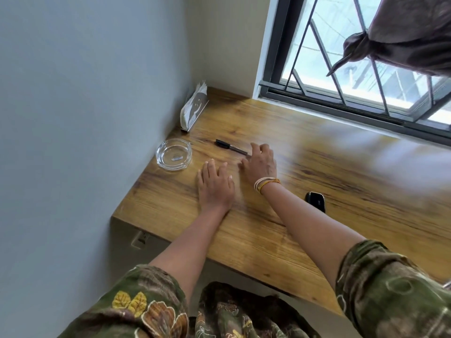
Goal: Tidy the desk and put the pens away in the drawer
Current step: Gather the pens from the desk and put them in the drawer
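Note:
A black pen (229, 146) lies on the wooden desk (317, 181), slanting from upper left to lower right. My right hand (261, 164) hovers over the desk with fingers spread, its fingertips touching the pen's right end. My left hand (216, 184) rests flat on the desk, palm down, a little nearer me and left of the right hand, holding nothing. No drawer shows in this view.
A clear glass ashtray (173, 154) sits near the desk's left edge by the blue wall. Behind it stands a napkin holder (194, 109) in the corner. A small black device (316, 202) lies right of my right forearm. A barred window (353, 57) runs along the back.

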Available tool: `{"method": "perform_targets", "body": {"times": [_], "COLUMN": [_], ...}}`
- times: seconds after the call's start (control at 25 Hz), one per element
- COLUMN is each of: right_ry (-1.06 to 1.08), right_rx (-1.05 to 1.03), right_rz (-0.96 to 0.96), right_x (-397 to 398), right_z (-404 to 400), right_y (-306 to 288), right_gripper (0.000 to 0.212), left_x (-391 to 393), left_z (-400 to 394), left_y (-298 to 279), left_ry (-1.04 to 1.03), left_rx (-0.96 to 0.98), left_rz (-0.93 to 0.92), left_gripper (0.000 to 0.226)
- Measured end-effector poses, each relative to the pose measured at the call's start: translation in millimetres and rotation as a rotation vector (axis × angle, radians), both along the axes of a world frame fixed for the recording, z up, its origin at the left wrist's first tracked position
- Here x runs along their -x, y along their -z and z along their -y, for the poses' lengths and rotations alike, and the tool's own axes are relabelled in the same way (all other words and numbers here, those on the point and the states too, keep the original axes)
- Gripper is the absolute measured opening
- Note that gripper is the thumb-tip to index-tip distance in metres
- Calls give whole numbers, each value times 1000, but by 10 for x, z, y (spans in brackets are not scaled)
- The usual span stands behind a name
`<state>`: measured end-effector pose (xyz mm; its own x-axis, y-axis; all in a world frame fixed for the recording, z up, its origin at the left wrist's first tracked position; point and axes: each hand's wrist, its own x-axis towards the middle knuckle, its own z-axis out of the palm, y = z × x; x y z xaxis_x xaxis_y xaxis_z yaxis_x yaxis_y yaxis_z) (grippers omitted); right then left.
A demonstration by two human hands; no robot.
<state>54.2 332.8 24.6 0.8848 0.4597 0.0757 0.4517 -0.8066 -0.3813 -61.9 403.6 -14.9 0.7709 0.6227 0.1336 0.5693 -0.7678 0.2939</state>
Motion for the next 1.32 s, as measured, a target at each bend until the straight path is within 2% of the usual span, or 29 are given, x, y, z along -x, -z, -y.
{"method": "perform_targets", "body": {"times": [0.12,0.28,0.4,0.48,0.6,0.72,0.84,0.92,1.0,1.12,1.32], "right_ry": [-18,-84,-17,73,147,165,151,144,154,218,467], "right_rx": [35,-24,-148,-267,-451,-528,-565,-628,-674,-687,-469], "right_rz": [2,24,-63,-190,-435,-548,-576,-585,-561,-473,-172], "right_x": [-126,-130,10,100,230,356,466,526,591,618,545], "right_z": [-27,16,151,243,375,525,770,974,1195,1575,2479], "right_y": [26,57,77,52,23,37,-19,-87,-167,-252,-369], "right_gripper": [37,22,19,18,13,8,13,11,4,5,25], "left_x": [-7,-6,4,-6,-45,-192,-335,-410,-427,-437,-512], "left_z": [2,-31,-10,-27,-19,135,367,498,681,1075,1936], "left_y": [13,41,36,6,-109,-285,-453,-526,-582,-739,-827], "left_ry": [-7,-9,3,-16,-12,98,4,-50,-14,51,158], "left_rx": [-26,-32,-25,5,185,334,689,924,1099,1301,1451], "left_rz": [36,56,66,109,274,403,531,607,632,627,439], "left_gripper": [46,46,44,42,40,46,47,31,13,8,8]}}
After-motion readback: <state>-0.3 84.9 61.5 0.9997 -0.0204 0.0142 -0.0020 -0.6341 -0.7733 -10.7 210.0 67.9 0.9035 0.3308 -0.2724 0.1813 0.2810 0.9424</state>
